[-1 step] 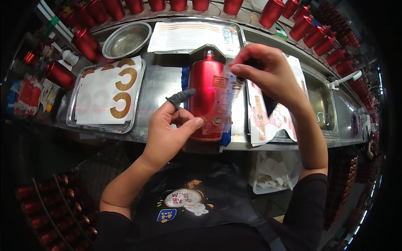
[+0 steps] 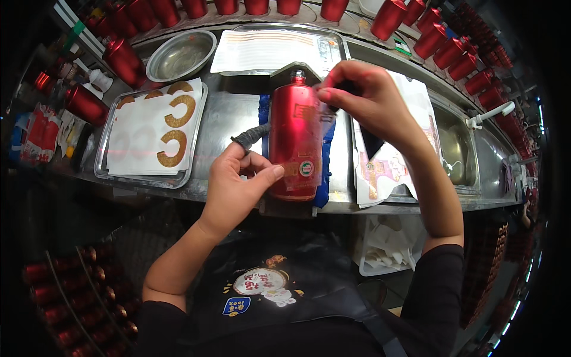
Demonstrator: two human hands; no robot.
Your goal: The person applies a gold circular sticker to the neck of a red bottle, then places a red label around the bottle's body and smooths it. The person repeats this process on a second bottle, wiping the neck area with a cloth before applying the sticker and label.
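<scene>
A shiny red bottle (image 2: 289, 134) with its narrow neck away from me lies on a blue-edged support (image 2: 326, 149). Over its right side hangs a clear decal film (image 2: 309, 146) with gold characters and a small round green-and-white mark. My left hand (image 2: 238, 178), its index finger in a dark grey wrap (image 2: 252, 137), pinches the film's lower left part at the bottle. At the film's upper right, my right hand (image 2: 372, 98) pinches the corner between thumb and fingers. A dark, pointed flat piece (image 2: 372, 143) shows below that palm; whether it is held there is unclear.
Left stands a metal tray (image 2: 190, 169) with gold-ringed decal sheets (image 2: 131, 143), with a metal bowl (image 2: 181, 55) behind. Striped sheets (image 2: 267, 53) lie in a far tray. Printed sheets (image 2: 386, 172) lie right, before a sink (image 2: 461, 160). Red bottles (image 2: 389, 18) line the far conveyor.
The film has shifted left over the bottle, its round mark now showing against the red. My right hand has moved slightly left; my left hand has barely moved.
</scene>
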